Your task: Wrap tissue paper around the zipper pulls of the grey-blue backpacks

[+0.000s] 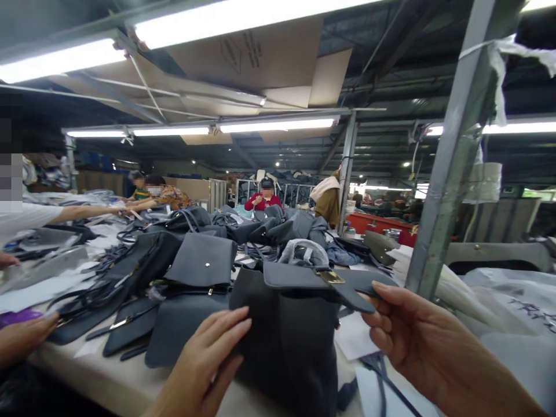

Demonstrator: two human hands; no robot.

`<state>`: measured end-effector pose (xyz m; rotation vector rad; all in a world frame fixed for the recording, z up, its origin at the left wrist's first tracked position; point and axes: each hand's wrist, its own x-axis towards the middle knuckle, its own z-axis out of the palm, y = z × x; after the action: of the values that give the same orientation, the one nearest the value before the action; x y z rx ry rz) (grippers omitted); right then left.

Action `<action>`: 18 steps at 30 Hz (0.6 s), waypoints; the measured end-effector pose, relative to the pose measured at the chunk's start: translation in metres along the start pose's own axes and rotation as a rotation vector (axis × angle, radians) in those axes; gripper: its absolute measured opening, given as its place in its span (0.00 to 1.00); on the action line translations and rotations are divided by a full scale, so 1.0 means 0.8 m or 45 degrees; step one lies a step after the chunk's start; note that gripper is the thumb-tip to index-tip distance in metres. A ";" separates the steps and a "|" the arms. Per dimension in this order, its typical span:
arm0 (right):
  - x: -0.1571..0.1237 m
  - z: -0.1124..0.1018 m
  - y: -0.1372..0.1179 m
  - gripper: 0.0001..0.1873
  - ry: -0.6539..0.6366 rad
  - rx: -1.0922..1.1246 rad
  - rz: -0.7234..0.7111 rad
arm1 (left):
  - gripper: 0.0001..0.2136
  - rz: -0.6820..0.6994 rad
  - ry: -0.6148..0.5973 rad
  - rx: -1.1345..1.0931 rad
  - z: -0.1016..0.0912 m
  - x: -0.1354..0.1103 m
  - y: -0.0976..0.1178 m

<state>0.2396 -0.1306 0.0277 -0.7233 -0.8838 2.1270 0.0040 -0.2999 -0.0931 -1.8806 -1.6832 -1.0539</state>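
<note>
A dark grey-blue handbag stands upright in front of me at the table edge. Its top flap carries a gold metal clasp, and a strap tab sticks out to the right. My right hand pinches the end of this strap tab between thumb and fingers. On the bag's left side lies my left hand, fingers stretched and close together, resting against the bag without gripping it. Just left of it lies another bag with a flap and a small gold stud. The bag's underside is out of view.
Many similar bags and straps cover the table. A metal post rises at the right, beside plastic-wrapped goods. A co-worker's hand reaches in at the left. Another person in red sits across the table.
</note>
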 end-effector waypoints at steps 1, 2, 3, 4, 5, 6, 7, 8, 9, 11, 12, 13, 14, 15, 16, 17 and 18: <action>0.000 0.007 -0.009 0.19 0.025 0.015 0.003 | 0.23 0.077 0.006 0.004 0.002 0.029 0.000; 0.002 0.013 -0.018 0.20 0.039 0.049 0.009 | 0.25 0.131 -0.007 0.004 0.004 0.056 0.000; 0.006 0.019 -0.027 0.20 0.030 0.101 0.015 | 0.26 0.177 -0.048 0.016 0.009 0.080 0.001; 0.012 0.025 -0.035 0.21 0.006 0.161 0.016 | 0.27 0.203 -0.100 0.037 0.014 0.101 0.001; 0.020 0.030 -0.041 0.21 -0.028 0.213 0.001 | 0.26 0.219 -0.159 0.062 0.021 0.118 0.000; 0.029 0.034 -0.045 0.20 -0.069 0.237 -0.034 | 0.23 0.230 -0.214 0.089 0.028 0.132 0.000; 0.039 0.036 -0.046 0.20 -0.122 0.221 -0.094 | 0.20 0.243 -0.258 0.108 0.033 0.143 -0.001; 0.051 0.038 -0.044 0.20 -0.184 0.157 -0.170 | 0.16 0.263 -0.293 0.113 0.037 0.151 -0.001; 0.061 0.037 -0.040 0.20 -0.247 0.044 -0.246 | 0.14 0.289 -0.322 0.104 0.039 0.157 0.000; 0.080 0.034 -0.028 0.23 -0.394 -0.333 -0.350 | 0.10 0.333 -0.384 0.063 0.033 0.166 0.003; 0.087 0.032 -0.021 0.26 -0.489 -0.588 -0.376 | 0.09 0.340 -0.427 0.052 0.027 0.170 0.006; 0.092 0.030 -0.016 0.27 -0.603 -0.871 -0.394 | 0.07 0.332 -0.470 0.053 0.020 0.174 0.009; 0.095 0.030 -0.012 0.29 -0.723 -1.163 -0.415 | 0.05 0.315 -0.506 0.061 0.013 0.178 0.012; 0.097 0.031 -0.009 0.29 -0.829 -1.439 -0.447 | 0.04 0.293 -0.533 0.063 0.008 0.183 0.014; 0.098 0.035 -0.007 0.29 -0.907 -1.680 -0.483 | 0.04 0.272 -0.550 0.046 0.005 0.187 0.015; 0.099 0.040 -0.005 0.29 -0.951 -1.879 -0.505 | 0.04 0.257 -0.561 0.005 0.004 0.191 0.016; 0.100 0.046 -0.004 0.29 -0.958 -2.040 -0.513 | 0.05 0.244 -0.569 -0.053 0.005 0.194 0.015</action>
<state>0.1673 -0.0800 0.0353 -0.2767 -2.8773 0.9044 0.0150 -0.1970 0.0233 -2.3810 -1.6644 -0.6285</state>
